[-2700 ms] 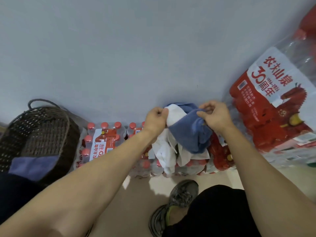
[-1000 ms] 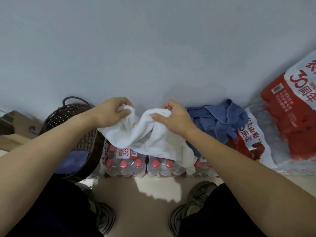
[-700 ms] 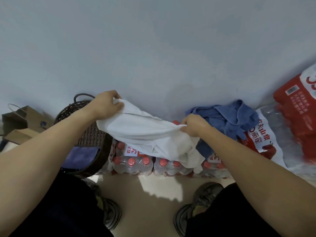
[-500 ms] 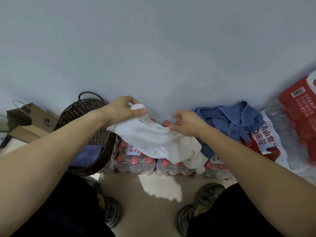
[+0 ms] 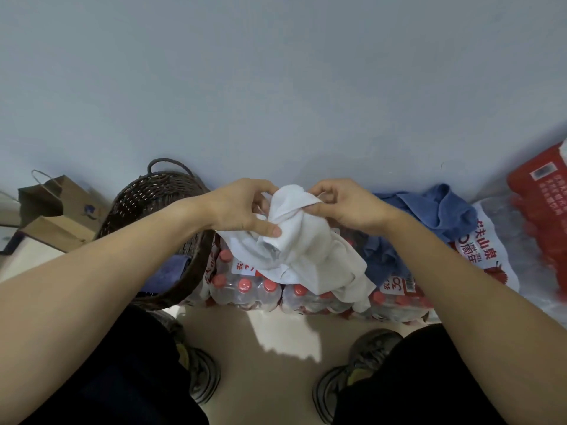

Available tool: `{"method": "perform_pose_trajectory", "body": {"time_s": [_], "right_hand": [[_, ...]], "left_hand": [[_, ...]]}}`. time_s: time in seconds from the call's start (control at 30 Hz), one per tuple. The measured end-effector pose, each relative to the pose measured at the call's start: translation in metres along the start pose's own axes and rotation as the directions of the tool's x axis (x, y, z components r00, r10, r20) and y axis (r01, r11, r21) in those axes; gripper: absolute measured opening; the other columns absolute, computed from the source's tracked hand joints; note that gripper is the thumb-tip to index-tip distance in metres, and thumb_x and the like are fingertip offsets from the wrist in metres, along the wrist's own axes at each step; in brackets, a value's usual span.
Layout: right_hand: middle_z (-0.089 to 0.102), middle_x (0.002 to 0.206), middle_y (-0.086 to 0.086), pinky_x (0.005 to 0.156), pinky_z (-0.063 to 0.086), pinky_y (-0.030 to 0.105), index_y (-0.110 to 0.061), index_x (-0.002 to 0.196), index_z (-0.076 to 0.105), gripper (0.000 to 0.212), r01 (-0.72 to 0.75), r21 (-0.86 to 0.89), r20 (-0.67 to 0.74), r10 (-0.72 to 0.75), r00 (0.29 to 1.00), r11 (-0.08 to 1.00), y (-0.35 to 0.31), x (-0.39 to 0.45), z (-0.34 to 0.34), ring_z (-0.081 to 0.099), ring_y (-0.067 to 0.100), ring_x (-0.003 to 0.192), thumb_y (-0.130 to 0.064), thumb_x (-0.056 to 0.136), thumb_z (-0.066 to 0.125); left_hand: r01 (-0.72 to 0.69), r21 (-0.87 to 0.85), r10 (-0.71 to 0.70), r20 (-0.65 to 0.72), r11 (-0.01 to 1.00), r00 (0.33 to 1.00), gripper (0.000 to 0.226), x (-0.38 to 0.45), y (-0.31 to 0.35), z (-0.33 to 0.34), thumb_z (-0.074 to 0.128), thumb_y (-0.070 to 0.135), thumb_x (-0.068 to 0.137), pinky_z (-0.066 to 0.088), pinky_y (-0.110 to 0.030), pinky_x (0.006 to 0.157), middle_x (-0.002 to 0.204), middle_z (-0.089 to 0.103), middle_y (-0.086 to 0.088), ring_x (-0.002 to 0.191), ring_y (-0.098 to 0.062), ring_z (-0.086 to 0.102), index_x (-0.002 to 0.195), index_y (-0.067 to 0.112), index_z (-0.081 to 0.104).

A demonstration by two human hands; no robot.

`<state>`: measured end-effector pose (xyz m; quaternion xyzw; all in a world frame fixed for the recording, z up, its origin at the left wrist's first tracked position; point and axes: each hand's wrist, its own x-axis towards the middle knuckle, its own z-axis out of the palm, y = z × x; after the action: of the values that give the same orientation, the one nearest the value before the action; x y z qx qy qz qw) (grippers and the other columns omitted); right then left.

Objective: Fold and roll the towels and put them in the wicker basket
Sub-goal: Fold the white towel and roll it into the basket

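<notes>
A crumpled white towel (image 5: 306,253) hangs over packs of bottled water, bunched at its top edge. My left hand (image 5: 242,207) pinches that edge from the left, thumb pressed on the cloth. My right hand (image 5: 349,207) grips the same bunched edge from the right, close to the left hand. A blue towel (image 5: 429,210) lies in a heap on the packs to the right. The dark wicker basket (image 5: 153,194) stands at the left against the wall, with a blue towel (image 5: 168,271) lying inside it.
Shrink-wrapped packs of red-capped water bottles (image 5: 245,289) line the wall's foot. Larger red-labelled packs (image 5: 540,216) lean at the right. Brown paper bags (image 5: 52,216) sit left of the basket. My shoes (image 5: 356,372) and dark trousers stand on the pale floor.
The white towel was drawn out from under the blue one and stretched between my hands. My hands have now come together, bunching its top edge. The view has shifted left toward the basket.
</notes>
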<state>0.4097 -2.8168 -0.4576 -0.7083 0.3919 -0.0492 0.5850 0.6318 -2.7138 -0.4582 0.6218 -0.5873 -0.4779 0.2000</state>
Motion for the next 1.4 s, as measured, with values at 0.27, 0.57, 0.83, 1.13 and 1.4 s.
{"method": "perform_pose_trajectory", "body": {"time_s": [0.27,0.57,0.83,1.13,1.4], "right_hand": [[0.066,0.095,0.005,0.054,0.052,0.024,-0.022,0.101,0.066,0.008,-0.002,0.224,-0.623,0.144,0.769,0.975,0.025,-0.034,-0.094,0.062,0.014,0.073,-0.02,0.096,0.061],[0.059,0.111,0.009,0.086,0.046,0.014,-0.008,0.111,0.058,0.021,0.258,-0.455,-0.89,-0.444,-0.105,0.852,0.019,-0.067,-0.118,0.056,0.009,0.102,-0.005,0.091,0.053],[0.05,0.134,0.016,0.107,0.035,0.035,-0.009,0.133,0.055,0.043,-0.177,-0.558,-0.736,-0.384,0.558,0.811,0.061,-0.058,-0.133,0.045,0.031,0.125,-0.013,0.089,0.057],[0.059,0.095,-0.003,0.073,0.039,0.027,-0.014,0.114,0.061,0.046,-0.435,-0.74,-0.365,0.237,0.9,0.514,0.048,-0.053,-0.108,0.052,0.018,0.085,-0.049,0.084,0.067],[0.071,0.088,0.014,0.077,0.06,0.047,-0.008,0.098,0.063,0.024,0.141,-0.078,-0.052,-0.145,0.988,0.987,0.008,-0.037,0.02,0.071,0.028,0.082,-0.03,0.091,0.069]], "left_hand": [[0.28,0.767,-0.429,-0.006,0.578,0.903,0.078,0.014,-0.007,0.007,0.082,0.045,0.071,0.049,-0.03,0.092,0.127,0.061,-0.002,0.113,-0.024,0.059,0.135,0.013,0.051],[0.177,0.729,-0.344,0.086,0.661,0.935,0.027,0.044,0.023,0.035,0.052,0.03,0.096,0.047,-0.033,0.079,0.106,0.066,-0.006,0.094,-0.026,0.06,0.105,0.01,0.067],[0.088,0.338,-0.089,-0.014,0.937,0.996,0.038,0.069,0.03,0.06,0.047,0.047,0.098,0.037,-0.03,0.07,0.094,0.061,-0.004,0.084,-0.022,0.055,0.096,0.01,0.055],[-0.097,0.149,0.115,-0.114,0.984,0.987,0.021,0.062,0.046,0.053,0.066,0.036,0.091,0.042,-0.022,0.055,0.076,0.061,0.004,0.065,-0.009,0.056,0.084,0.021,0.053],[-0.184,0.117,0.212,-0.313,0.976,0.926,0.03,0.034,0.054,0.029,0.065,0.039,0.088,0.045,-0.019,0.058,0.078,0.065,-0.001,0.064,-0.006,0.057,0.09,0.012,0.054]]}}
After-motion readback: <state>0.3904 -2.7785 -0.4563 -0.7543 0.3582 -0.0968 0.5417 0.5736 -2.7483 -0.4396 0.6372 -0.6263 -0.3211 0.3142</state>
